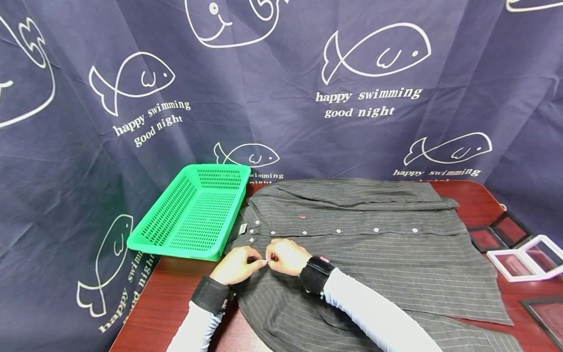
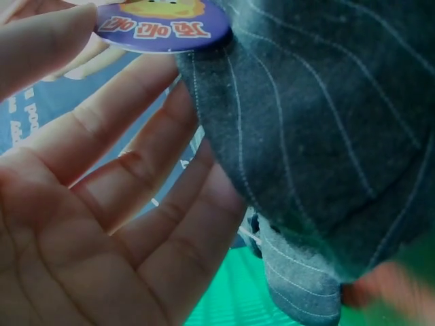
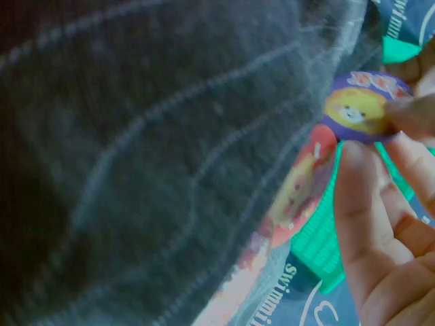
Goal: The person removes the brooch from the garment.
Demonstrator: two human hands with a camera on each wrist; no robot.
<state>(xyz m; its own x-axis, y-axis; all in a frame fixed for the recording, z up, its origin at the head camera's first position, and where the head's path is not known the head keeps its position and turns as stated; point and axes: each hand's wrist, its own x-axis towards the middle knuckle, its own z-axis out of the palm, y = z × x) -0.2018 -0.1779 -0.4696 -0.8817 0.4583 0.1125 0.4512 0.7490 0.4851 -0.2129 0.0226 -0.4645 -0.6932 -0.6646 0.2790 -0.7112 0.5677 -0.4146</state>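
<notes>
A: Hands first?
B: Left hand [image 1: 239, 264] near the shirt's collar end. Thumb bent to the purple round badge [image 2: 163, 27], pinching its edge; the other fingers spread loosely, fairly straight, beside the cloth.
A: Right hand?
B: Right hand [image 1: 288, 256] faces it, fingertips almost meeting the left's. Thumb over the badge's face, index finger below: a close pinch on the same badge.
A: Badge position?
B: Between the two hands, against a fold of the dark grey pinstriped shirt [image 1: 374, 254]. Yellow bear-like face printed in the middle, lettering along the rim. Cannot tell whether it is fastened to the cloth.
A: Other badges?
B: A red badge [image 3: 302, 190] just beside the purple one, along the fabric edge, seen at a slant in the right wrist view.
A: Surroundings?
B: Shirt spread across a reddish-brown table [image 1: 176, 288], collar to the left, a row of pale buttons running lengthwise. Green plastic basket [image 1: 202, 215] by the collar. Hinged black frame [image 1: 510, 230] and hinged white frame [image 1: 523, 259] near the hem. Behind, a navy curtain [image 1: 281, 98] with white fish outlines and "happy swimming good night".
</notes>
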